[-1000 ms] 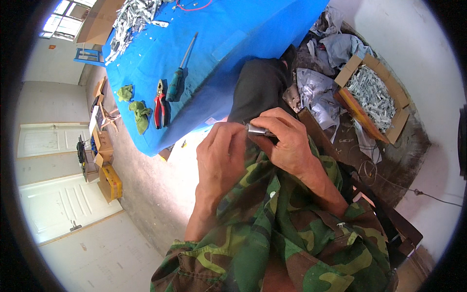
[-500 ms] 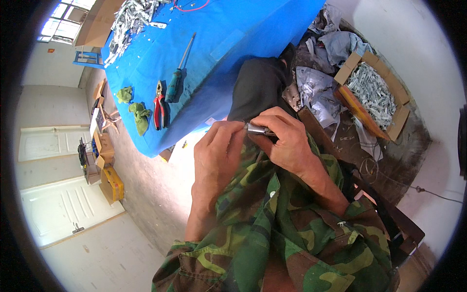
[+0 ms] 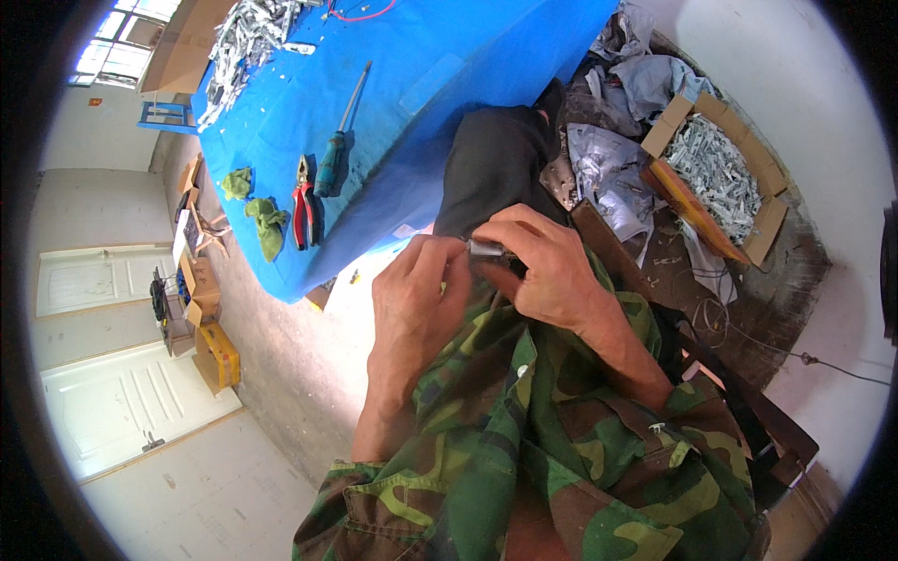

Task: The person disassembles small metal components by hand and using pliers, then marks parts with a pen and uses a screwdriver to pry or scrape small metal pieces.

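Note:
Above my lap, both hands meet at a small shiny silver metal piece (image 3: 485, 249), short and rounded like a cylinder. My right hand (image 3: 554, 271) is closed round it, thumb below and fingers above, hiding its right end. At its left end the fingertips of my left hand (image 3: 413, 290) are pinched together; what lies between them is too small to make out. On the blue-covered table (image 3: 412, 56) ahead lie red-handled pliers (image 3: 303, 210), a screwdriver (image 3: 331, 164) with a teal handle, and two crumpled green cloths (image 3: 268, 224).
A heap of small silver-grey parts (image 3: 245, 47) covers the table's far left. To the right, an open cardboard box (image 3: 687, 208) holds many similar pieces, beside grey plastic bags (image 3: 608, 168). A cord (image 3: 832, 369) runs along the right wall. Cartons (image 3: 217, 355) stand at the left.
My right thumb and fingers have shifted slightly on the metal piece, with the thumb blurred now. Both hands stay in nearly the same place, and the view has moved a little.

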Tool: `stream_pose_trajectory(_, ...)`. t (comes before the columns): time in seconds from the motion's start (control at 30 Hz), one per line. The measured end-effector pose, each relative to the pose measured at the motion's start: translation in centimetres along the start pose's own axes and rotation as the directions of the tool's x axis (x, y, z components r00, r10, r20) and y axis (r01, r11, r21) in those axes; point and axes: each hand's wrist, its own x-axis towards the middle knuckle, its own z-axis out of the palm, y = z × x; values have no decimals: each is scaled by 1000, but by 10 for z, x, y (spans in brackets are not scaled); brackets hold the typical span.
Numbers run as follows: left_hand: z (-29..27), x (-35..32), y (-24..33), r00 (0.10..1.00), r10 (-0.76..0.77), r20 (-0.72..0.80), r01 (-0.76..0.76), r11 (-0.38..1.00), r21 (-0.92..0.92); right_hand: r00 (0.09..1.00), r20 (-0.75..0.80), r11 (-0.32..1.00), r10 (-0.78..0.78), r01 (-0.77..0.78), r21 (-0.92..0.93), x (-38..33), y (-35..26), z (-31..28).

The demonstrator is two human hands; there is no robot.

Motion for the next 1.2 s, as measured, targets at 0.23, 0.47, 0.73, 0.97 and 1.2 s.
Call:
stream_pose_trajectory(0.23,-1,-1,-1,999,49,22,-50,997,50,998,65,1000,-10,11,-23,-4,9,3)
stream_pose_trajectory(0.47,2,-3,-4,997,75,15,-76,996,47,996,87,999,-22,25,-38,-5,10,3)
stream_pose_trajectory(0.73,6,-4,-7,998,60,0,-60,997,58,995,84,997,-50,54,-52,-3,11,5)
stream_pose_trajectory(0.97,15,-7,-3,994,-22,-110,22,1000,2,997,-6,997,-72,72,-14,-5,15,16)
stream_pose_trajectory(1.2,22,-9,-1,978,-151,-143,138,986,-96,996,-68,998,-60,60,7,-7,17,21)
